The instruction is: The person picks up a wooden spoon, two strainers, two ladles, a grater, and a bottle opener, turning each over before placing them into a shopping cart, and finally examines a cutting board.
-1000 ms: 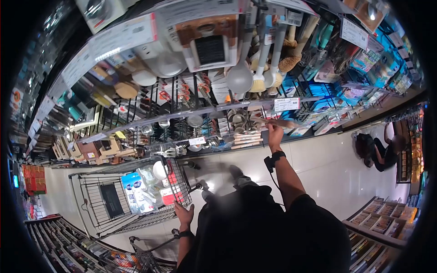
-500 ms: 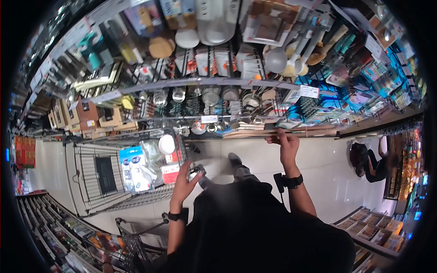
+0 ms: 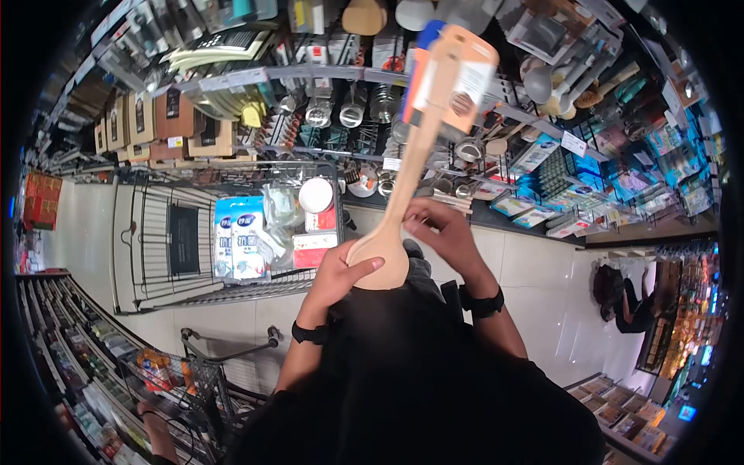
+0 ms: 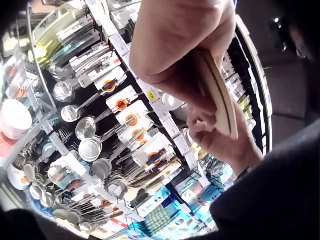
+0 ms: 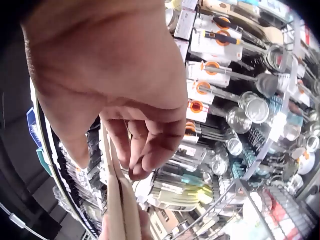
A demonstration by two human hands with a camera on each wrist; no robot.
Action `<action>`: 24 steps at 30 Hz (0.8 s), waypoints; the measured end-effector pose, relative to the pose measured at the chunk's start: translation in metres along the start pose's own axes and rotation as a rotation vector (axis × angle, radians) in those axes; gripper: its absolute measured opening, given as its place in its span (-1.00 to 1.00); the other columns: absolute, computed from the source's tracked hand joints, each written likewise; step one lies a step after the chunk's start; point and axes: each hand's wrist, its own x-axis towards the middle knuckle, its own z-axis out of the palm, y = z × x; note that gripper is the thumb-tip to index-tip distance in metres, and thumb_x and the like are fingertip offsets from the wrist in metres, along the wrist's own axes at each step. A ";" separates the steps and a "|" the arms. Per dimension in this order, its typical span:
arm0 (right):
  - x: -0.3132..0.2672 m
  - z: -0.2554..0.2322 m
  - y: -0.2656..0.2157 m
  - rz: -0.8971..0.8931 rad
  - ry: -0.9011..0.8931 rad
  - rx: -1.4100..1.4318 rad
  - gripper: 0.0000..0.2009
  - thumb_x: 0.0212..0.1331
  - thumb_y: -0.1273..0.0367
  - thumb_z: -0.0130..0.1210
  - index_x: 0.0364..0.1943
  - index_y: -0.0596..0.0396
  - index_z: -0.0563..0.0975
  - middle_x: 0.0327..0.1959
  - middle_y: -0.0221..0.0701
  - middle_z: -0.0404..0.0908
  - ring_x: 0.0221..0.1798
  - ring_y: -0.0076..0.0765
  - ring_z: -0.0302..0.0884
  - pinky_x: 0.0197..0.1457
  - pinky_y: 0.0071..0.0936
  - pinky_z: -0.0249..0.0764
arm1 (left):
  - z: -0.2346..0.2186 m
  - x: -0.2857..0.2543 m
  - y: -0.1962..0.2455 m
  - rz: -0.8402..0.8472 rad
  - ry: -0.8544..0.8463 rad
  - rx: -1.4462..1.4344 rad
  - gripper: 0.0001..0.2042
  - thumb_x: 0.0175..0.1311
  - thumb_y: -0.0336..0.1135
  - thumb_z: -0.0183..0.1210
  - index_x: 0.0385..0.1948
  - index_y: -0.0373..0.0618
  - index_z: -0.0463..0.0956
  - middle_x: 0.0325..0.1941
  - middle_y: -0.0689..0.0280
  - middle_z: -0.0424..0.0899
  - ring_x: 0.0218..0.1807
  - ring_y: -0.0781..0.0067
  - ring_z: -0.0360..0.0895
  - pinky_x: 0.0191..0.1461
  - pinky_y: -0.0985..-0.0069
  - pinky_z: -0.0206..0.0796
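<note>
As I watch, the left hand [image 3: 329, 277] grips the wooden spatula [image 3: 415, 159], handle [image 3: 428, 116] pointing away past the loosely curled right hand [image 3: 449, 236].

Left hand [image 3: 332, 275] grips, thumb [image 3: 366, 269] extended; right hand [image 3: 447, 234] has fingers [image 5: 159, 150] loosely bent.

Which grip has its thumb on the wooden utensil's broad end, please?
The left grip: its thumb crosses the wooden utensil's broad end, while the right grip is beside the handle.

Blue-white packs [image 3: 242, 256]: oval logo [image 3: 246, 220], seemingly 妙洁; shelf price tags [image 3: 573, 144] illegible.
</note>
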 end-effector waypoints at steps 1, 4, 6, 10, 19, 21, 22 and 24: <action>-0.004 0.011 0.003 0.036 -0.093 0.028 -0.72 0.20 0.31 0.27 -0.06 0.14 0.61 -0.26 -0.55 0.63 -0.17 -0.68 0.49 -0.12 -0.63 0.40 | -0.003 -0.005 0.000 0.006 0.004 -0.135 -0.64 0.24 -0.34 0.30 0.02 -0.32 0.52 -0.13 0.31 0.69 -0.14 0.61 0.60 -0.05 0.58 0.44; -0.009 0.040 0.001 0.089 -0.239 0.088 -0.67 0.24 0.30 0.23 0.03 0.16 0.56 -0.16 -0.48 0.63 -0.13 -0.63 0.50 -0.08 -0.61 0.44 | -0.019 -0.018 -0.001 0.059 0.045 -0.333 -0.58 0.24 -0.38 0.27 0.10 -0.34 0.45 0.00 0.22 0.65 -0.02 0.51 0.60 0.08 0.53 0.44; -0.008 0.058 -0.005 0.187 -0.326 0.159 -0.65 0.28 0.31 0.20 0.08 0.17 0.52 -0.12 -0.43 0.63 -0.11 -0.62 0.51 -0.09 -0.58 0.48 | -0.032 -0.029 0.003 0.085 0.143 -0.398 -0.56 0.24 -0.35 0.27 0.11 -0.36 0.43 0.01 0.18 0.64 0.00 0.47 0.61 0.10 0.50 0.44; -0.001 0.086 -0.019 0.203 -0.510 0.148 -0.66 0.30 0.31 0.16 0.08 0.20 0.50 -0.17 -0.43 0.63 -0.17 -0.60 0.54 -0.15 -0.57 0.51 | -0.049 -0.055 0.011 0.178 0.304 -0.401 -0.56 0.26 -0.31 0.26 0.11 -0.36 0.43 0.02 0.16 0.64 0.01 0.45 0.61 0.11 0.50 0.44; 0.008 0.129 -0.041 0.224 -0.720 0.155 -0.62 0.30 0.45 0.10 0.18 0.24 0.42 -0.16 -0.41 0.61 -0.20 -0.59 0.55 -0.14 -0.55 0.57 | -0.077 -0.089 0.012 0.290 0.451 -0.412 -0.56 0.26 -0.30 0.27 0.10 -0.36 0.43 -0.02 0.17 0.64 -0.03 0.47 0.61 0.06 0.53 0.43; 0.009 0.132 -0.044 0.215 -0.762 0.201 -0.60 0.29 0.49 0.10 0.21 0.25 0.40 -0.15 -0.41 0.61 -0.20 -0.58 0.55 -0.13 -0.55 0.57 | -0.082 -0.094 0.014 0.294 0.465 -0.421 -0.56 0.26 -0.31 0.26 0.10 -0.37 0.43 -0.02 0.17 0.64 -0.03 0.48 0.60 0.07 0.53 0.43; 0.010 0.133 -0.045 0.194 -0.788 0.192 -0.59 0.28 0.52 0.09 0.22 0.25 0.39 -0.14 -0.40 0.60 -0.20 -0.57 0.55 -0.12 -0.55 0.57 | -0.083 -0.096 0.015 0.299 0.456 -0.425 -0.56 0.26 -0.31 0.26 0.10 -0.37 0.42 -0.02 0.16 0.64 -0.02 0.47 0.60 0.07 0.53 0.43; 0.014 0.136 -0.046 0.172 -0.824 0.176 -0.57 0.27 0.54 0.09 0.24 0.25 0.38 -0.13 -0.40 0.60 -0.19 -0.56 0.55 -0.11 -0.55 0.57 | -0.086 -0.097 0.016 0.312 0.454 -0.435 -0.56 0.26 -0.32 0.26 0.10 -0.37 0.42 -0.01 0.16 0.64 -0.02 0.47 0.60 0.08 0.52 0.43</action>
